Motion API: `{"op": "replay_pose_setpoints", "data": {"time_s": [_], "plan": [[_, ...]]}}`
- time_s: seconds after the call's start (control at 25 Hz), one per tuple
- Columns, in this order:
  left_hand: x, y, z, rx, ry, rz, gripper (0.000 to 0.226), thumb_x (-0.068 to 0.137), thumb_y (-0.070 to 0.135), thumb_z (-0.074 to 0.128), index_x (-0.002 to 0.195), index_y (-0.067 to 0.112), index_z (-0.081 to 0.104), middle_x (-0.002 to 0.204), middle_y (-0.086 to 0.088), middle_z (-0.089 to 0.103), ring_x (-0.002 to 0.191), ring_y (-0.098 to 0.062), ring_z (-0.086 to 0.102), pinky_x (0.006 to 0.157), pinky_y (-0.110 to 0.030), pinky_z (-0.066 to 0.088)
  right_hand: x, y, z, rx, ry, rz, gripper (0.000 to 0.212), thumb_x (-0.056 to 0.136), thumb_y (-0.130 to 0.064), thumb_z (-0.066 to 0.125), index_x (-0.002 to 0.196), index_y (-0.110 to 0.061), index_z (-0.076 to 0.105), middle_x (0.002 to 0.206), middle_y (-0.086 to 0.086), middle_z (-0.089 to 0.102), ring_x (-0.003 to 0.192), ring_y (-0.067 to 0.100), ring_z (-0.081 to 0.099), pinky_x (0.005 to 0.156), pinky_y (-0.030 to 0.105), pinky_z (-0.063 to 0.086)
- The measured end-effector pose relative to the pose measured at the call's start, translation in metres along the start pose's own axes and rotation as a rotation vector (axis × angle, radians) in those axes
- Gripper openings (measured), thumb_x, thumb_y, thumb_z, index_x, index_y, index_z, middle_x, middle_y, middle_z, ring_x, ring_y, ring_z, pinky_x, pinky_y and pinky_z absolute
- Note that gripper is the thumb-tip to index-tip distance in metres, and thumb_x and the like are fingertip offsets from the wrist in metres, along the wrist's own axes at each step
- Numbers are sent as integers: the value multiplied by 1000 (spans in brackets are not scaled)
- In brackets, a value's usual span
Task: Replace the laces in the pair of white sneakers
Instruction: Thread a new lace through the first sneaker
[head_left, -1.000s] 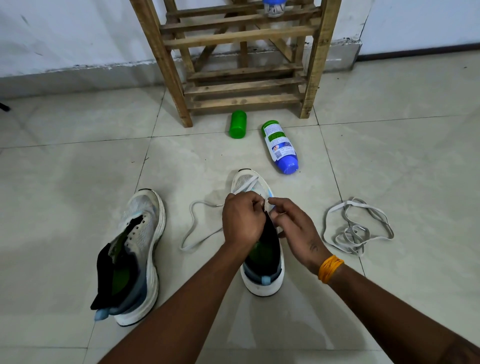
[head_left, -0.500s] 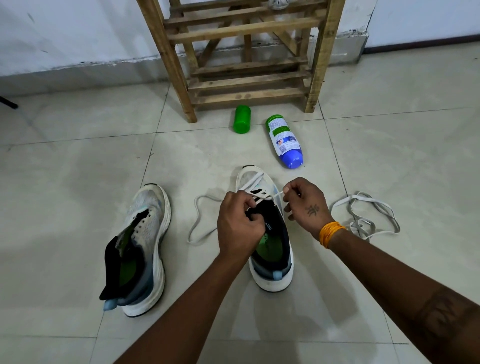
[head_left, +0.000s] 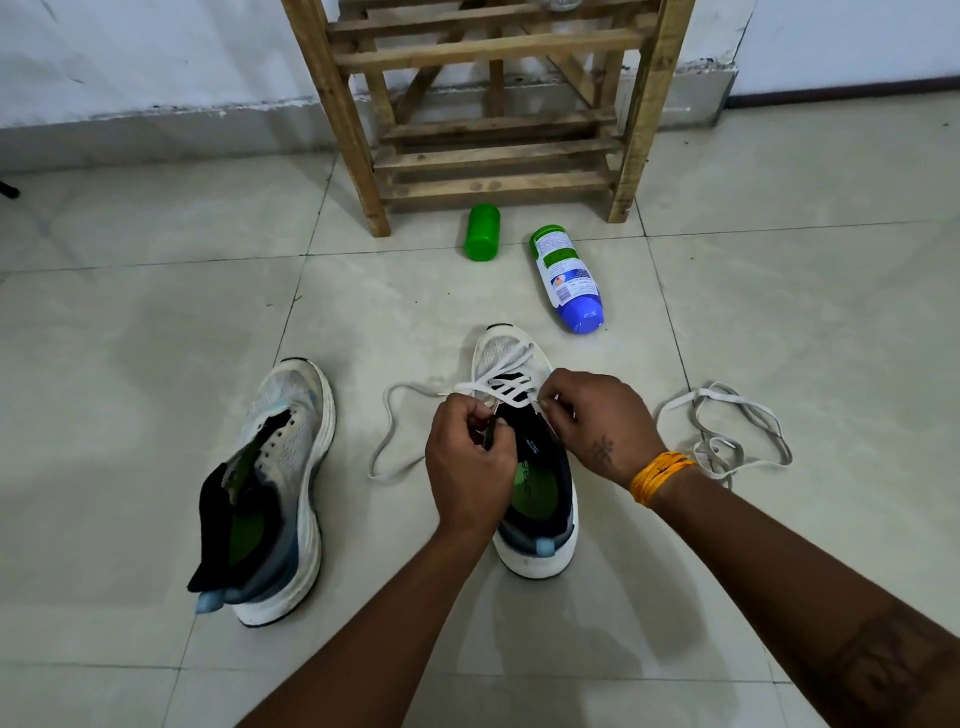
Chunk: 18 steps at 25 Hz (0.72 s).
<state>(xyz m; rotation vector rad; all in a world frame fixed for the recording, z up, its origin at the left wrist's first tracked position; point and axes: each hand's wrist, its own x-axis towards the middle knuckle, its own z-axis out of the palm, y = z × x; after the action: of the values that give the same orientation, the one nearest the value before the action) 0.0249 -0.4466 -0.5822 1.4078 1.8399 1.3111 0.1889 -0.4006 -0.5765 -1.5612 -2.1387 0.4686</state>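
Two white sneakers stand on the tiled floor. The right sneaker (head_left: 506, 348) is partly laced with a white lace (head_left: 387, 431) whose free end loops out to its left. My left hand (head_left: 467, 467) grips the sneaker's black tongue at the left eyelet row. My right hand (head_left: 597, 421) pinches the lace at the right eyelets. The left sneaker (head_left: 280, 467) has no lace, and its tongue is flopped open. A second white lace (head_left: 727, 431) lies in a loose pile to the right.
A wooden rack (head_left: 493, 104) stands against the wall ahead. A green cap (head_left: 482, 231) and a spray can (head_left: 569, 278) with a blue end lie on the floor in front of it.
My right hand has moved from the tongue out to the right eyelets and drawn the lace across. More crossed lace shows at the toe. The left hand stays at the tongue.
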Motion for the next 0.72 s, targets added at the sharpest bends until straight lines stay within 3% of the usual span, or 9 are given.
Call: {"op": "replay_pose_setpoints", "data": {"time_s": [0.16,0.32,0.44,0.56,0.72], "plan": [[7,-4,0,32,-28,64,15,79,10,65,83,17,52,79,4,55,72,-16,55,65,-38,49,-2,18,8,74,4,120,7,95,-24,61,100,-22,65,82,0,70,78,29,65,67,38,49],[9,-7,0,29,-6,76,15,80,8,65,84,16,53,79,4,55,72,-17,55,65,-36,48,1,13,7,133,-61,44,6,94,-26,62,100,-24,61,73,-5,67,72,25,63,65,37,49],[9,-8,0,30,8,52,16,81,6,63,84,17,52,78,4,54,70,-16,53,64,-33,46,5,21,3,-237,-84,158,15,94,-29,55,102,-16,54,88,7,68,81,38,64,62,38,43],[7,-8,0,30,17,41,17,81,5,63,84,17,51,77,5,53,69,-14,52,64,-29,44,0,40,-19,-583,-276,308,24,96,-25,52,115,-12,57,111,12,68,101,37,66,74,37,47],[8,-7,0,41,-3,72,17,81,6,64,85,17,52,78,5,54,71,-15,53,64,-26,43,8,16,-20,-198,-177,45,29,94,-29,54,122,-20,59,104,8,71,97,36,64,71,37,44]]}}
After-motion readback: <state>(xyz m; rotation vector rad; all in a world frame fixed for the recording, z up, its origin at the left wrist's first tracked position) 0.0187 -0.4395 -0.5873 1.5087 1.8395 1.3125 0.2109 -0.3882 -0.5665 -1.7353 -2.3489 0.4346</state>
